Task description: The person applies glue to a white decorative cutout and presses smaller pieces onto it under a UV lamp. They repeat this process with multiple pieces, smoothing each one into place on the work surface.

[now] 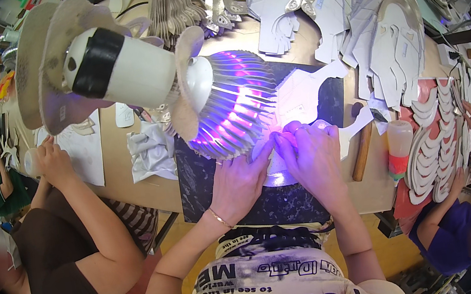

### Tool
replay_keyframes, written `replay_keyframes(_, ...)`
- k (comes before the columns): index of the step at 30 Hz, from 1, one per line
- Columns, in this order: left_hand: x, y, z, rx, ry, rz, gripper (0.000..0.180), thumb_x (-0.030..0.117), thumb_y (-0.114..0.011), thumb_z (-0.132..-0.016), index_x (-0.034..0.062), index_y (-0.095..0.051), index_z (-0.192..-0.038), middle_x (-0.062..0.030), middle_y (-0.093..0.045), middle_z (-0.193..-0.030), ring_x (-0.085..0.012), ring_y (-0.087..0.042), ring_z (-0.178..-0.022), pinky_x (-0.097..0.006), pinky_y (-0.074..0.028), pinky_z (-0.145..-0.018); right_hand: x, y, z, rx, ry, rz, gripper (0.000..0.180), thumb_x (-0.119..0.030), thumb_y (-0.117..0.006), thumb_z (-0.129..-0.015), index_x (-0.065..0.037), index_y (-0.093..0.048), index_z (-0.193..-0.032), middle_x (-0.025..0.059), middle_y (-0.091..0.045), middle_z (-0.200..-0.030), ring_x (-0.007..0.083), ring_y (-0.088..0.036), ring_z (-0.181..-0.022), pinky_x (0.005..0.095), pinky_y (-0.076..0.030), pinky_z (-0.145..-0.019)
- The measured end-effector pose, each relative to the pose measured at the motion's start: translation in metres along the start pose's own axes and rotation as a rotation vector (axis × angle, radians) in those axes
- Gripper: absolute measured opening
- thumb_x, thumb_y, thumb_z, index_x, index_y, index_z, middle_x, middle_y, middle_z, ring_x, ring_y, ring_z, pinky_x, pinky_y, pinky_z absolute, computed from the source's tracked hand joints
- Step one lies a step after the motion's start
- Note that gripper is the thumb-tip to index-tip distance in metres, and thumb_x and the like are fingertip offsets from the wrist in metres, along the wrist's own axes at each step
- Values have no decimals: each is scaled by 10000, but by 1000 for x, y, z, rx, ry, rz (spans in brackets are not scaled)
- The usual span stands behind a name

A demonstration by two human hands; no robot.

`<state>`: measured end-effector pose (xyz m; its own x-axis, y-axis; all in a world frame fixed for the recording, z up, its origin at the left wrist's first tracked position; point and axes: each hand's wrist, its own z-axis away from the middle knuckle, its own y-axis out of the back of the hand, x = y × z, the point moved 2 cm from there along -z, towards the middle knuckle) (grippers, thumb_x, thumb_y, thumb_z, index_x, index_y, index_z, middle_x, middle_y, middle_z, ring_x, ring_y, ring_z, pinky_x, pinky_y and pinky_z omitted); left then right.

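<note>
Beneath a ribbed lamp head (234,95) glowing purple, my two hands meet over a flat, pale cut piece (298,98) with narrow arms, lit violet. My left hand (240,184) has its fingers closed at the piece's near edge, partly under the lamp's fins. Bent fingers of my right hand (315,159) pinch the edge beside the left fingertips. A shiny, silvery-edged part (280,178) shows below the hands. Glare and the fingers hide the exact spot they grip. A dark marbled slab (196,192) lies underneath.
A wooden-handled hammer (362,152) and a red-and-clear bottle (398,144) stand right. Stacked pale cut parts (393,41) fill the far right. Crumpled white cloth (152,150) lies left. The lamp's white body (139,70) overhangs the left. Co-workers (68,251) sit on both sides.
</note>
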<state>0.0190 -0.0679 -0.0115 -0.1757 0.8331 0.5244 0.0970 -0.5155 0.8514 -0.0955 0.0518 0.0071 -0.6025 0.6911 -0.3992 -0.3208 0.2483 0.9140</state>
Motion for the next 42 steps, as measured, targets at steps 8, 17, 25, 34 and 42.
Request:
replay_keyframes(8, 1, -4, -2, -68, 37, -13, 501, 185, -661, -909, 184, -562, -1400, -232, -345, -1536, -415, -419, -1360, -501, -348, -1105, 0, -5, 1, 86, 15, -32, 205, -291, -629, -950, -94, -647, -896, 77, -639, -721, 257, -608, -682, 411, -333, -735)
replay_keyframes(17, 1, -1, -5, -144, 35, -77, 535, 192, -637, -925, 203, -502, -1443, -236, -325, -1539, -406, -396, -1373, -521, -327, -1126, 8, 0, 1, 194, -27, -80, 170, -254, -681, -909, -89, -657, -943, 43, -652, -805, 234, -616, -754, 399, -330, -764)
replay_keyframes(25, 1, -1, -4, -126, 12, -82, 528, 188, -653, -910, 194, -529, -1424, -245, -332, -1528, -410, -395, -1374, -531, -322, -1133, 13, -2, -6, 124, -74, -114, 181, -272, -676, -886, -92, -684, -883, 61, -635, -766, 243, -596, -715, 407, -319, -751)
replay_keyframes(34, -1, 2, -14, -22, -13, 72, 454, 212, -674, -898, 186, -611, -1347, -243, -397, -1489, -416, -460, -1313, -504, -350, -1095, 37, 13, -34, -226, -229, -146, 301, -388, -754, -783, -92, -727, -830, 88, -721, -746, 287, -691, -726, 428, -402, -742)
replay_keyframes(42, 3, -9, -19, 89, -85, -179, 492, 244, -663, -907, 226, -563, -1388, -218, -388, -1516, -353, -632, -1081, -436, -523, -843, 33, 20, -41, -260, -147, -59, 299, -401, -744, -804, -103, -720, -819, 91, -697, -689, 297, -679, -693, 442, -407, -725)
